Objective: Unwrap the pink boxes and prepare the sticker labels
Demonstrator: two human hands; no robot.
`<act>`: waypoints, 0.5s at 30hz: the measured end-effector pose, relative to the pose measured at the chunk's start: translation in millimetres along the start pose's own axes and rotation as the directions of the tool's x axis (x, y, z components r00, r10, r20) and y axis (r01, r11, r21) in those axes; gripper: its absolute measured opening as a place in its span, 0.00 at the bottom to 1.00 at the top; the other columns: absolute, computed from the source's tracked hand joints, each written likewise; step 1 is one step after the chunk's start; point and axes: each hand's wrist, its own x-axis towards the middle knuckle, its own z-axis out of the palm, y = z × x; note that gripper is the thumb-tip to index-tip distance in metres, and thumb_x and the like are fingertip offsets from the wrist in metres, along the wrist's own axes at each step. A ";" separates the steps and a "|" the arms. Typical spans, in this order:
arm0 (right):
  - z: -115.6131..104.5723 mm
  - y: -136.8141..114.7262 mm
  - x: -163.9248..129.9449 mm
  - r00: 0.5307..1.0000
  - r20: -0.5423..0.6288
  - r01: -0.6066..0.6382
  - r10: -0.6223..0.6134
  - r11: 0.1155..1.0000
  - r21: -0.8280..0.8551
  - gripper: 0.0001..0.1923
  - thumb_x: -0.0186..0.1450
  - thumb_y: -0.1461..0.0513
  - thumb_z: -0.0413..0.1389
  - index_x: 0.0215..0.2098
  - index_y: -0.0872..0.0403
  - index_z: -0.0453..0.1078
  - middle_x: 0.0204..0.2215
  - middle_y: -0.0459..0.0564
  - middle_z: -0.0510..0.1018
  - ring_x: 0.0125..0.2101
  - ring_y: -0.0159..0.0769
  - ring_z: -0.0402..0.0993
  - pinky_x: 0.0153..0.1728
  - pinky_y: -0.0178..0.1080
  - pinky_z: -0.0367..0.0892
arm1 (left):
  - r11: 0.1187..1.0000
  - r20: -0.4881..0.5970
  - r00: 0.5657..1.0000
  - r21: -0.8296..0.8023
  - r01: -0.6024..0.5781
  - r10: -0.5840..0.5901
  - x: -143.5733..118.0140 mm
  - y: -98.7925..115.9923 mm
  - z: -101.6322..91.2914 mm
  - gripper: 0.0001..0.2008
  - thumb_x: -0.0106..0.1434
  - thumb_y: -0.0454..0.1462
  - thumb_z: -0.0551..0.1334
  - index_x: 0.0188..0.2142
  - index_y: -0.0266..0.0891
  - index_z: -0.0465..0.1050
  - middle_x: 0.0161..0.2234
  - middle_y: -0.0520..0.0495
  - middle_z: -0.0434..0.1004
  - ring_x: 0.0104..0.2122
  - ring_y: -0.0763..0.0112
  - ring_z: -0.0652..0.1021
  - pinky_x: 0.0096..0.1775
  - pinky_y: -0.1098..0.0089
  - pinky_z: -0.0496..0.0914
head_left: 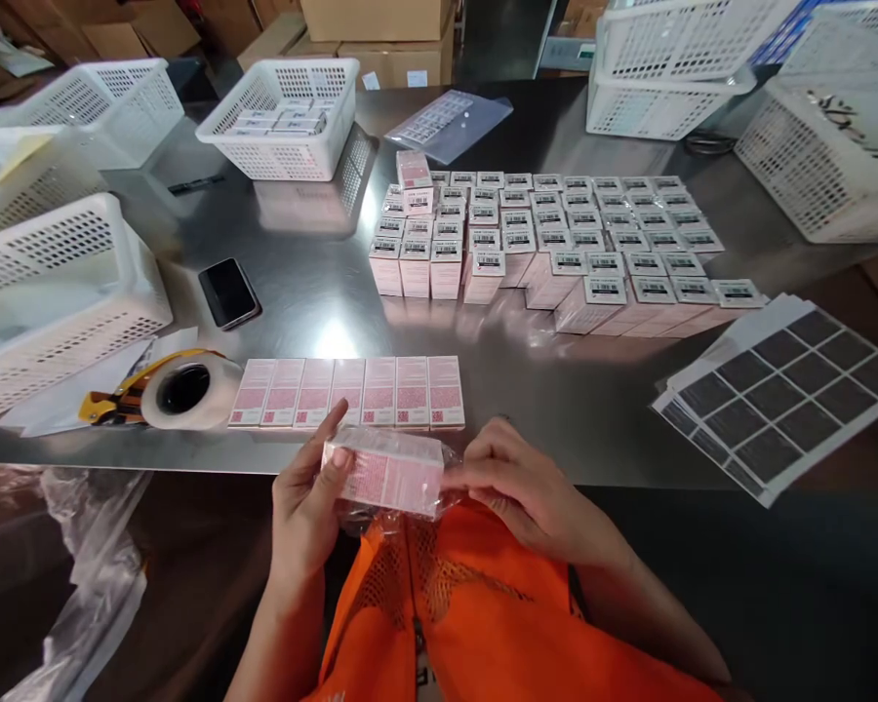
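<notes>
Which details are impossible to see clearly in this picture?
Head view only:
- Print on the wrapped pink boxes: too small, blurred by the clear film.
- Left hand palm: hidden behind its own back.
- Barcode label numbers: too small.
- Far-left basket contents: hidden by its wall.
- Right hand fingertips: hidden by film.

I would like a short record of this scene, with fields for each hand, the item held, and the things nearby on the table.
left hand: grips the left end of the wrapped pack
right hand: pinches the film at the pack's right end
wrapped pack: pink boxes in clear film
row of boxes: seven, lying flat, just beyond the pack
tape dispenser: left of the row
label sheets: right side
phone: face up
</notes>
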 end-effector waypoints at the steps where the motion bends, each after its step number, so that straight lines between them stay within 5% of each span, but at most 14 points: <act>1: -2.9 0.9 -0.4 0.999 0.028 0.039 -0.037 0.998 -0.054 0.17 0.72 0.72 0.46 0.43 0.47 0.73 0.33 0.47 0.67 0.38 0.34 0.63 0.40 0.36 0.63 | 0.999 0.000 1.000 -0.024 0.030 -0.030 0.8 2.7 2.4 0.31 0.56 0.46 0.73 0.57 0.41 0.75 0.31 0.50 0.78 0.25 0.78 0.74 0.27 0.79 0.68; 3: -10.1 4.4 -1.6 0.990 0.077 0.120 -0.114 0.990 -0.072 0.18 0.70 0.73 0.45 0.35 0.50 0.71 0.32 0.46 0.65 0.36 0.33 0.62 0.40 0.37 0.62 | 0.995 0.001 0.997 -0.060 0.074 -0.074 2.5 7.4 5.3 0.32 0.53 0.47 0.74 0.56 0.39 0.76 0.28 0.50 0.76 0.21 0.79 0.71 0.23 0.79 0.66; 7: -24.6 22.8 -6.3 0.976 0.082 0.186 -0.201 0.970 0.158 0.15 0.73 0.64 0.45 0.29 0.52 0.64 0.37 0.49 0.66 0.40 0.34 0.66 0.41 0.38 0.66 | 0.975 0.047 0.979 -0.091 0.201 -0.198 5.0 10.9 4.3 0.34 0.50 0.49 0.75 0.54 0.37 0.78 0.30 0.45 0.80 0.26 0.71 0.77 0.27 0.75 0.71; 10: -24.8 36.1 -10.3 0.980 -0.190 0.106 -0.056 0.958 0.265 0.08 0.73 0.59 0.48 0.35 0.48 0.63 0.55 0.50 0.64 0.47 0.38 0.70 0.46 0.44 0.70 | 0.977 0.037 0.980 -0.075 0.199 -0.197 4.8 6.4 4.7 0.33 0.51 0.51 0.73 0.53 0.37 0.78 0.35 0.41 0.82 0.32 0.63 0.81 0.30 0.71 0.74; 11: -22.0 36.9 -11.4 0.929 -0.369 0.075 0.023 0.965 0.249 0.02 0.72 0.59 0.50 0.40 0.46 0.63 0.59 0.49 0.62 0.49 0.39 0.70 0.47 0.47 0.70 | 0.986 -0.005 0.988 -0.055 0.156 -0.156 4.4 4.0 5.8 0.32 0.53 0.52 0.72 0.53 0.37 0.78 0.38 0.40 0.83 0.35 0.60 0.81 0.31 0.70 0.75; 13: -13.2 30.9 -14.0 0.703 -0.705 0.008 0.093 0.990 0.140 0.13 0.68 0.60 0.55 0.49 0.40 0.60 0.61 0.50 0.61 0.51 0.43 0.69 0.48 0.50 0.70 | 0.998 -0.114 0.993 0.046 0.036 -0.031 2.7 -0.6 9.7 0.29 0.58 0.53 0.69 0.53 0.39 0.78 0.46 0.39 0.82 0.43 0.57 0.81 0.38 0.68 0.76; 14: -8.0 24.4 -15.4 0.599 -0.799 -0.004 0.044 0.999 0.052 0.17 0.67 0.60 0.57 0.52 0.39 0.60 0.58 0.50 0.64 0.51 0.45 0.69 0.48 0.51 0.69 | 0.991 -0.155 0.987 0.130 -0.020 0.041 1.6 -2.4 12.4 0.28 0.60 0.53 0.67 0.54 0.40 0.77 0.49 0.40 0.81 0.47 0.57 0.80 0.42 0.67 0.75; 15: -2.8 16.6 -16.6 0.566 -0.823 0.007 -0.046 0.999 -0.052 0.18 0.66 0.60 0.57 0.52 0.39 0.61 0.55 0.50 0.68 0.51 0.47 0.69 0.48 0.53 0.69 | 0.973 -0.177 0.979 0.223 -0.064 0.105 0.3 -3.8 15.4 0.27 0.63 0.52 0.66 0.56 0.41 0.76 0.51 0.41 0.80 0.49 0.57 0.79 0.46 0.67 0.74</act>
